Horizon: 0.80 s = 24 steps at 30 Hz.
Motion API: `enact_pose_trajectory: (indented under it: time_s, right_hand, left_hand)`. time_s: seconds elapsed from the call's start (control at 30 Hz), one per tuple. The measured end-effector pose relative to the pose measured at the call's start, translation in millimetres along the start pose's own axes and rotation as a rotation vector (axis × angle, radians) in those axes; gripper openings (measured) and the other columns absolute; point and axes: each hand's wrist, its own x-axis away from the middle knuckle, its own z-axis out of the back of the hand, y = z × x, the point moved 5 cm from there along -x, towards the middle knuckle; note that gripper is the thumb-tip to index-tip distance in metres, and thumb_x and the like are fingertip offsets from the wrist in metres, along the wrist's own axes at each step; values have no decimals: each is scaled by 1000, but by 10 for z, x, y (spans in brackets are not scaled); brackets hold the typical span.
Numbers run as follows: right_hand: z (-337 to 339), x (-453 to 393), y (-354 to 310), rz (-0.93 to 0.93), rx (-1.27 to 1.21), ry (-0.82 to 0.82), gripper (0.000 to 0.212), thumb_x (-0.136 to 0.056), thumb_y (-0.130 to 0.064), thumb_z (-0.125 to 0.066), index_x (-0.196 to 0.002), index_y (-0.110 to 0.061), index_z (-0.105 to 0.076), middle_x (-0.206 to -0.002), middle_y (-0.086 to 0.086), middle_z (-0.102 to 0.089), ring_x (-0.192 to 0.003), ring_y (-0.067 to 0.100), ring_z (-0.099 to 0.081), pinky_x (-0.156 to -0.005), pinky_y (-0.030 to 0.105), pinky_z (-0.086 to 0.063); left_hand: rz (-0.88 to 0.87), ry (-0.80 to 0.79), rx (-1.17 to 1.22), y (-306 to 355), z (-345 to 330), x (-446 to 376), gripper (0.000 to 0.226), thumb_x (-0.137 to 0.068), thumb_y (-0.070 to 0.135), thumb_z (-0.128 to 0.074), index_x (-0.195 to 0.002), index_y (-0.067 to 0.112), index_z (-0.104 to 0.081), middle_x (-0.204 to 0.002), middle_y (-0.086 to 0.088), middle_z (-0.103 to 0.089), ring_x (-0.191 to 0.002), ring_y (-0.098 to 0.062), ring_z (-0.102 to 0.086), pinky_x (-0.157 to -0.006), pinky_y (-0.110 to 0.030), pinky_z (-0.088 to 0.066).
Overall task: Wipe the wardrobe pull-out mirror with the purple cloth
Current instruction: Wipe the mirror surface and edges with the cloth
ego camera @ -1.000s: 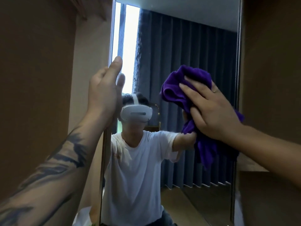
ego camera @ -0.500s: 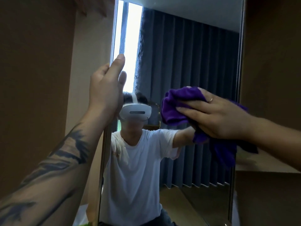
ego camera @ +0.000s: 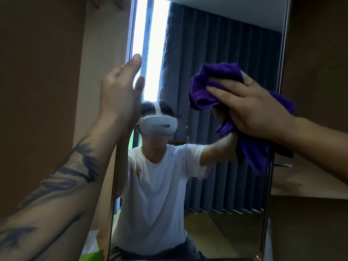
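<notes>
Brown wardrobe panels (ego camera: 37, 91), wooden shelf (ego camera: 305, 181), dim light

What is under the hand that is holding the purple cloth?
The purple cloth, bunched under the right hand, is pressed against the mirror. The patch of glass beneath the cloth is covered, so it cannot be seen.
</notes>
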Motion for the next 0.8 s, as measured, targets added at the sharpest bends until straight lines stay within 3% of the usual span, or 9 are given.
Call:
enact_pose_trajectory:
  time_s: [0.03, 0.1, 0.2, 0.27, 0.4, 0.53, 0.63, 0.73, 0.8]
  right_hand:
    - [-8, 3, -2, -93, -29, -39, 50, -111, -30, -34, -145, 0, -56, -152, 23, -51, -140, 51, -44, -117, 67, -32]
    - [-54, 27, -215, -129, -72, -39, 47, -106, -23, -46, -146, 1, -55, -154, 23, -48, -142, 51, -43, -117, 69, -29]
    - [-208, 137, -615, 231, -57, -146, 54, -100, -20, -64, -150, -5, -51, -157, 18, -46, -148, 48, -35, -118, 69, -29]
    - [-155, -80, -492, 346, -19, -109, 47, -103, -17, -58, -149, -9, -53, -156, 15, -49, -148, 49, -34, -118, 67, -31]
    - [-124, -689, -164, -118, -3, 10, 46, -106, -22, -48, -149, -7, -54, -158, 17, -46, -142, 52, -42, -119, 65, -27]
    - [-258, -401, -801, 198, -27, 9, 52, -97, -22, -67, -146, -8, -58, -153, 14, -53, -143, 48, -44, -120, 64, -29]
    - [-255, -459, -742, 309, -32, -16, 56, -95, -20, -70, -149, -12, -56, -154, 10, -54, -148, 45, -39, -121, 61, -30]
    - [-255, -669, -540, 8, -35, 27, 57, -98, -23, -71, -151, -12, -53, -158, 10, -49, -148, 44, -38, -119, 65, -29]
    - [-277, -663, -651, -143, -50, 61, 56, -99, -19, -66, -152, -12, -51, -159, 9, -47, -148, 47, -36, -120, 66, -26]
  left_hand:
    - [-6, 8, -8, -14, 8, -7, 51, -98, 34, -67, -131, -4, -62, -127, -17, -69, -110, -12, -65, -107, -41, -55]
    - [4, 23, -30, -100, 64, -74, 18, -102, 37, -67, -114, 26, -71, -119, 21, -70, -104, 15, -64, -89, -11, -55]
    - [47, -75, 53, -156, 70, -8, 15, -100, 45, -67, -85, 44, -68, -87, 48, -63, -90, 32, -56, -70, 4, -45]
    - [95, -113, 116, -162, 49, 9, 13, -104, 40, -63, -95, 50, -63, -103, 47, -56, -95, 35, -53, -77, 5, -43]
    - [161, 27, 151, -127, 34, -114, 43, -97, 44, -63, -137, 27, -67, -148, 7, -59, -137, -1, -53, -117, -25, -43]
    - [261, 1, 173, -94, 76, -51, 49, -101, 41, -62, -144, 17, -61, -159, -1, -50, -139, -14, -54, -92, -23, -55]
    - [288, 35, 196, -39, 60, 25, 38, -106, 35, -58, -138, 16, -65, -140, 9, -61, -123, -3, -63, -91, -15, -48]
    - [338, 83, 114, -104, 149, 80, 25, -107, 30, -56, -84, 21, -61, -84, 5, -48, -67, -6, -50, -55, -17, -45]
    - [390, 69, -68, -236, 269, 196, 31, -108, 38, -50, -79, 29, -50, -81, 5, -39, -72, -11, -37, -58, -27, -33]
